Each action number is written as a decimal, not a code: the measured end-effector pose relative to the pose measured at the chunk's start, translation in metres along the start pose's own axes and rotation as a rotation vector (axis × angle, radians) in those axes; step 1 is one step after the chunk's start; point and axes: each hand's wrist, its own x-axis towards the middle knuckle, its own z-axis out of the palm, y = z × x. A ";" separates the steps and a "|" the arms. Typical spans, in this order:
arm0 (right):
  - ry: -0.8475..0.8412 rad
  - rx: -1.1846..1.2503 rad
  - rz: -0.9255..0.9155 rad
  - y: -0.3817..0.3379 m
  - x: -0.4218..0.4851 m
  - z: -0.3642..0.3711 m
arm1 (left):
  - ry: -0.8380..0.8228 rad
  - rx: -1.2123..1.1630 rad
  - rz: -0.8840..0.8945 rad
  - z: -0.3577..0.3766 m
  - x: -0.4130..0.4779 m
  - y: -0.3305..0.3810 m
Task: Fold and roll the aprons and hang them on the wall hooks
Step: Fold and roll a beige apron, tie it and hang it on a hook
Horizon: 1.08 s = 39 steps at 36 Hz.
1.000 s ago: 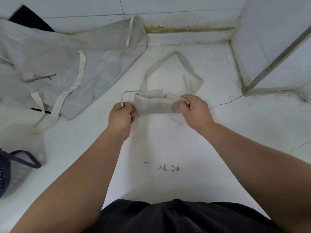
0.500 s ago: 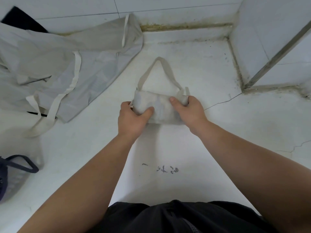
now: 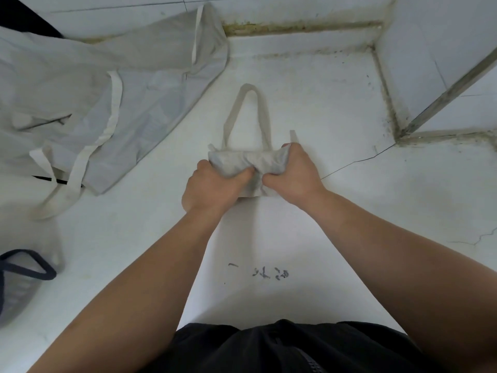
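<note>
A grey apron rolled into a short bundle point(image 3: 242, 161) lies on the white tiled floor in front of me. My left hand point(image 3: 212, 187) grips its left half, thumb on top near the middle. My right hand point(image 3: 293, 173) grips its right half, fingers curled over the far end. The apron's pale neck strap point(image 3: 265, 111) loops away from the bundle toward the wall. A short strap end point(image 3: 293, 135) sticks up past my right hand. A second grey apron point(image 3: 88, 100) lies spread out and rumpled at the left, its pale straps trailing over it.
A dark blue basket point(image 3: 18, 289) sits at the lower left edge. Tiled walls meet the floor at the top and at the right corner point(image 3: 398, 133). A crack point(image 3: 357, 161) runs across the floor right of my hands. Ink marks point(image 3: 269, 273) lie between my arms.
Both hands have moved inward along the bundle and squeezed it tighter. The neck strap loop has narrowed and stands straighter. The side tie at the left has been drawn in.
</note>
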 end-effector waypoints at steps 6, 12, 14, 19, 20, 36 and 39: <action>0.076 0.065 0.045 -0.005 -0.005 0.008 | 0.187 0.113 0.132 0.005 -0.005 0.004; 0.154 0.033 0.109 -0.012 -0.005 0.009 | 0.263 0.164 0.476 0.017 -0.018 0.007; 0.092 0.019 0.071 -0.016 -0.004 0.006 | 0.222 0.041 0.571 0.019 -0.021 0.006; -0.095 0.242 0.133 -0.026 0.000 -0.014 | 0.107 -0.211 0.592 0.005 -0.025 0.003; -0.106 0.286 0.160 -0.026 0.001 -0.017 | 0.090 -0.248 0.555 0.001 -0.025 0.003; 0.124 -0.136 -0.172 -0.035 -0.028 -0.006 | 0.138 -0.687 0.229 0.004 -0.044 -0.015; 0.085 -0.220 -0.209 -0.036 -0.030 -0.006 | 0.170 -0.646 0.298 0.006 -0.043 -0.019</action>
